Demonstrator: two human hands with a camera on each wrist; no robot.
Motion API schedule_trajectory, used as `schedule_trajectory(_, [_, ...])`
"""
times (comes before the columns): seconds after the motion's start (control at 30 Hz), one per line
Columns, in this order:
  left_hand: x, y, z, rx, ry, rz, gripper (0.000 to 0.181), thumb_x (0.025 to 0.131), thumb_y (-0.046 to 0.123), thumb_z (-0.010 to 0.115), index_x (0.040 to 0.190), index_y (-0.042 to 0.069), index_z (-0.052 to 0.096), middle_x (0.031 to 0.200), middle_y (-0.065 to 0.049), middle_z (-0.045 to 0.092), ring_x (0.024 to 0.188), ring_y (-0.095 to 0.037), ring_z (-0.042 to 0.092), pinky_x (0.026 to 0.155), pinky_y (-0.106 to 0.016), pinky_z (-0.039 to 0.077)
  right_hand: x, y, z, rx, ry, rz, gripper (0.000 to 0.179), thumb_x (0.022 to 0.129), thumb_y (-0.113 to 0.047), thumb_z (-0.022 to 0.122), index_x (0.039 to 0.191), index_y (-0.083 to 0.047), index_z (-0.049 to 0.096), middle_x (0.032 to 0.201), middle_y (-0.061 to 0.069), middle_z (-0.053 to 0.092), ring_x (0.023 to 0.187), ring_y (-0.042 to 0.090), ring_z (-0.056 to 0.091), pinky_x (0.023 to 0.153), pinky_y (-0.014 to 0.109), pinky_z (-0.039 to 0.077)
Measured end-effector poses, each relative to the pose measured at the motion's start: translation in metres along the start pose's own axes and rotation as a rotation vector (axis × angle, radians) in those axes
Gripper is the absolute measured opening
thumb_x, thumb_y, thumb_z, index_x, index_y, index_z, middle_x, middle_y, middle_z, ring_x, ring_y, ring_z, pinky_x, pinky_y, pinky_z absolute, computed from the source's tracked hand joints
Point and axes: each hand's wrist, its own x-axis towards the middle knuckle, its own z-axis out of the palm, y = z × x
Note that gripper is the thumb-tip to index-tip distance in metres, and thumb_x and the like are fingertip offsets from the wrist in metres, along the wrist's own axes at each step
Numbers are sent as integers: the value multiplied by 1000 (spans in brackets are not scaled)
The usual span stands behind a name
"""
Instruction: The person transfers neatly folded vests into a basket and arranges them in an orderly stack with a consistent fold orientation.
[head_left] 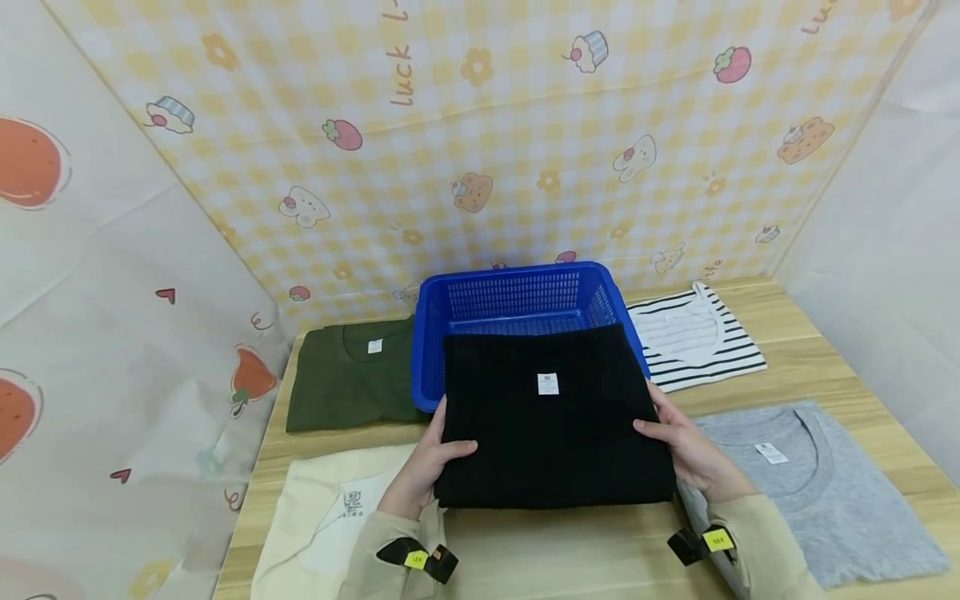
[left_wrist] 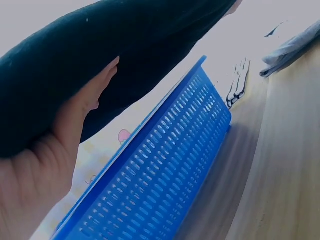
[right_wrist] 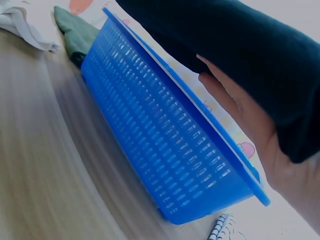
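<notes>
A folded black T-shirt point(head_left: 555, 442) with a white neck label is held up between both hands. My left hand point(head_left: 431, 462) grips its left side, thumb on top and fingers underneath. On the opposite side my right hand point(head_left: 693, 450) holds it the same way. The shirt's far edge overlaps the near rim of a blue plastic basket point(head_left: 513, 292) in the head view. Both wrist views show the cloth raised above the basket's rim, with the fingers under it. Part of the basket's inside is visible and holds nothing there; the near part is hidden by the shirt.
Folded shirts lie around the basket on the wooden table point(head_left: 810, 358): dark green point(head_left: 345, 383) at left, cream point(head_left: 322, 508) at front left, striped point(head_left: 690, 333) at right, grey point(head_left: 817, 500) at front right. A patterned cloth wall point(head_left: 480, 125) stands behind the basket.
</notes>
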Motion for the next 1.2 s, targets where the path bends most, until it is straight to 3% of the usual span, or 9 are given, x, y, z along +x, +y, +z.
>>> schedule_trajectory(0.27, [9,2,-5,-13,43,10,89,82,-8,49,147,29,0,145,-18,21,103,-17,55,79,-33,51,16,-11,-3,-63,6,18,67,96,7,26,146,-32,5,132,-7,47,111,21,54,83,36,50])
schedule_trajectory(0.43, [17,5,-8,30,46,33,89,81,-7,51,147,27,1,144,-18,22,105,-17,53,80,-33,50,25,-16,-4,-82,18,27,67,95,7,26,147,-29,1,132,-9,46,111,21,54,83,37,50])
schedule_trajectory(0.9, [44,21,-15,85,80,29,87,82,-6,50,146,30,4,145,-14,24,104,-17,53,77,-30,50,52,-28,-10,-208,195,89,69,95,3,34,147,-23,-4,122,-12,49,102,15,58,77,34,51])
schedule_trajectory(1.2, [65,29,-17,55,64,8,86,83,-8,48,145,36,7,143,-12,29,98,-17,57,73,-33,53,68,-33,-22,-235,268,157,70,94,4,32,147,-24,-5,120,-11,50,100,15,59,77,36,52])
